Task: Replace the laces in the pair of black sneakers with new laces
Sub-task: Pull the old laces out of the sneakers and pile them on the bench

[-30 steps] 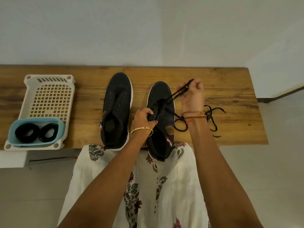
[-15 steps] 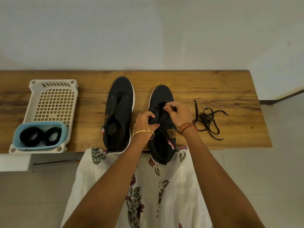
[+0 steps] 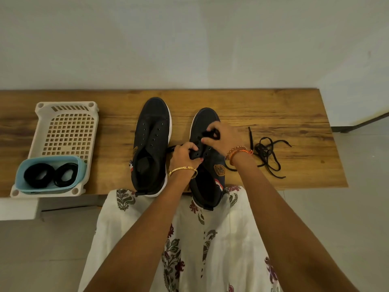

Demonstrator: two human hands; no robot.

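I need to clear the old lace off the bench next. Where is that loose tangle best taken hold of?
Pinch the knotted clump of the loose lace from straight above. Most strands cross there, so one grip should gather them; the thin ends lie flat on the bench and are harder to pick up.

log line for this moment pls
left hand: grips right sneaker | right hand: pinches lace at eyelets | loose laces: on bench

Illumination was soft, even and moderately bright, with no glare or hard highlights noted. Shadows were faint and short beside the sneakers (image 3: 152,144) on the bench (image 3: 273,114). Focus was adequate at centre. Wide-angle distortion bowed the bench edges and stretched the forearms toward the lower frame. The wall (image 3: 189,39) showed slight colour mottling.
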